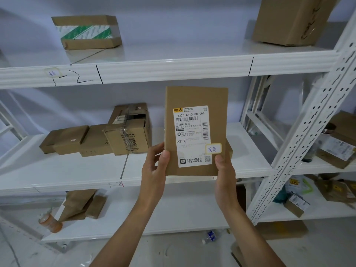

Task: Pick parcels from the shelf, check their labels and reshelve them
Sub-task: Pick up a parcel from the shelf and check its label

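I hold a flat brown cardboard parcel [194, 97] upright in front of the middle shelf [77, 170]. Its white shipping label [189, 137] faces me, with a barcode, "A313" and a small handwritten sticker. My left hand [155, 166] grips the parcel's lower left edge, thumb on the front. At the lower right corner, my right hand [224, 170] grips it the same way. Both forearms reach up from the bottom of the view.
Several brown boxes [107, 137] sit at the left of the middle shelf. The upper shelf [173, 68] carries a green-taped box [86, 31] and a large carton [290, 20]. A perforated white upright [300, 135] stands at the right, with more parcels [337, 143] beyond. A bottle [211, 236] lies on the floor.
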The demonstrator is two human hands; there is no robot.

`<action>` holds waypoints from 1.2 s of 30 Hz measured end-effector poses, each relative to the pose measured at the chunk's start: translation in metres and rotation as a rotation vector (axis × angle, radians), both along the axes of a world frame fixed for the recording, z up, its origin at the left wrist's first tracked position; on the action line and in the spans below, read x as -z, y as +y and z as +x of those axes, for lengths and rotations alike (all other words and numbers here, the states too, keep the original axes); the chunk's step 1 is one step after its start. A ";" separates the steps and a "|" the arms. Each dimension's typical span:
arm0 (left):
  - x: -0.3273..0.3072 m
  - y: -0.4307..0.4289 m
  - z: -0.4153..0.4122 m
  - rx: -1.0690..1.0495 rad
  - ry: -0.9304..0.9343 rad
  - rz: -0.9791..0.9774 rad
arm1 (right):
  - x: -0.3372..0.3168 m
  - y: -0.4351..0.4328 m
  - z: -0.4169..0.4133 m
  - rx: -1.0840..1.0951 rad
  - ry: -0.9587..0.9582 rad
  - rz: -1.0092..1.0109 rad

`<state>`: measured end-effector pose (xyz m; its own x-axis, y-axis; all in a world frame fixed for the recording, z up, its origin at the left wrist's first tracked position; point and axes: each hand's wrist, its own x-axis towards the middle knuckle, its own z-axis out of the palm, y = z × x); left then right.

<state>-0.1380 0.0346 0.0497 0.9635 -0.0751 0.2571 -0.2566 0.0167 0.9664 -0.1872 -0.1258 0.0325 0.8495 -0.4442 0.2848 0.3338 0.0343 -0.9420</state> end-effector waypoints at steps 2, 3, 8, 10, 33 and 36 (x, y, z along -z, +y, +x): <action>0.004 -0.001 0.008 -0.006 0.013 0.034 | 0.004 -0.004 0.005 -0.020 0.064 -0.039; 0.006 -0.001 0.013 -0.011 0.018 0.055 | 0.005 -0.006 0.007 -0.031 0.099 -0.068; 0.022 0.003 0.038 -0.029 0.084 0.166 | 0.006 -0.021 0.022 -0.082 0.307 -0.211; 0.027 0.004 0.043 -0.012 0.105 0.197 | 0.006 -0.025 0.029 -0.101 0.374 -0.257; 0.005 0.083 0.036 0.008 0.211 0.124 | -0.017 0.065 0.030 -0.106 0.300 -0.320; 0.006 0.098 0.028 -0.039 0.170 0.111 | -0.023 0.081 0.020 -0.117 0.257 -0.328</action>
